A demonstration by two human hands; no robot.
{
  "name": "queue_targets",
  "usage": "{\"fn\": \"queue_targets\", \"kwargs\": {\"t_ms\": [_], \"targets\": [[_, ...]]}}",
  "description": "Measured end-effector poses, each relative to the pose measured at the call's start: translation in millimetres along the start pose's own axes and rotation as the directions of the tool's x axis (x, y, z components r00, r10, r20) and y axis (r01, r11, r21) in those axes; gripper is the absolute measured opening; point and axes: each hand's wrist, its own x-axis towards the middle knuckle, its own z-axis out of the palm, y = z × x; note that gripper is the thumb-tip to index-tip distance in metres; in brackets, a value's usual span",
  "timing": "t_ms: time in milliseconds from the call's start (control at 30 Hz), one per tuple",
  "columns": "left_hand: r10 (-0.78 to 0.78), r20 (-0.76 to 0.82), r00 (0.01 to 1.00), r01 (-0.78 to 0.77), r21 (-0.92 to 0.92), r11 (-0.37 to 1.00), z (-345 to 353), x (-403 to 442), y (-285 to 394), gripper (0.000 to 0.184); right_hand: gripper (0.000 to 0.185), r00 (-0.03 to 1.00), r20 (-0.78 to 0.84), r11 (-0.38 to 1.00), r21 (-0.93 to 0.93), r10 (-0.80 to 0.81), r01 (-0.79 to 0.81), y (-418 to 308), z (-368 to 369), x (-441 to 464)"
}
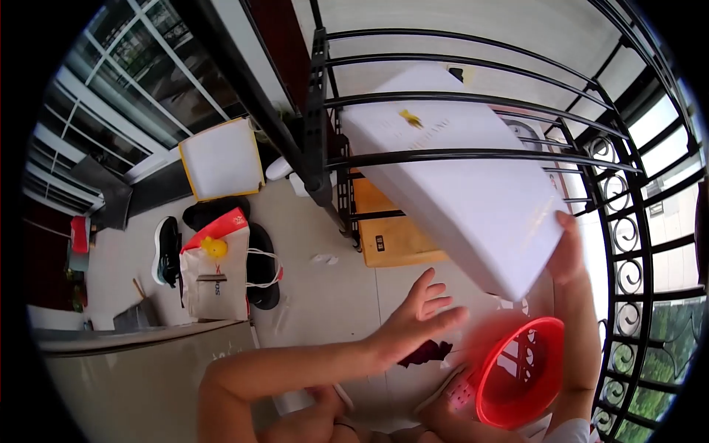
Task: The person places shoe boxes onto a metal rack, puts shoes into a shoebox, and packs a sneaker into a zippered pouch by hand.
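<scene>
A large white box [473, 199] with a small yellow emblem lies at a slant on the black metal rack [413, 156], its near corner sticking out toward me. My right hand [567, 255] grips the box's right edge close to that corner; part of its fingers is hidden. Below and to the left of the corner, my left hand [419, 321] is apart from the box, fingers spread and nothing in them. Under the white box, a yellow-brown box [395, 242] stands at the bottom of the rack.
A red basin [484, 384] sits by my feet at the right. Shoes [166, 251], a paper bag [221, 277] with a yellow toy duck [214, 247] and a white yellow-edged board [221, 159] are on the left. A black railing [628, 273] borders the right side.
</scene>
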Motion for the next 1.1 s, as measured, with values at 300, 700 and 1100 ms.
{"fn": "queue_targets", "kwargs": {"t_ms": [300, 700, 1100], "targets": [[0.24, -0.097, 0.966, -0.228, 0.127, 0.965, -46, -1, 12, 0.045, 0.058, 0.975, 0.208, 0.995, 0.042, 0.082, -0.093, -43, -44, 109], [0.6, -0.457, 0.657, -0.457, 0.392, 0.799, -122, -10, 59, 0.026, 0.055, 0.936, 0.018, 0.875, -0.351, -0.35, 0.334, -22, 8, 90], [0.607, -0.13, 0.784, -0.551, 0.306, 0.776, -115, 51, 100, 0.082, 0.056, 0.987, -0.1, 0.969, 0.2, -0.127, 0.145, 11, -24, 108]]}}
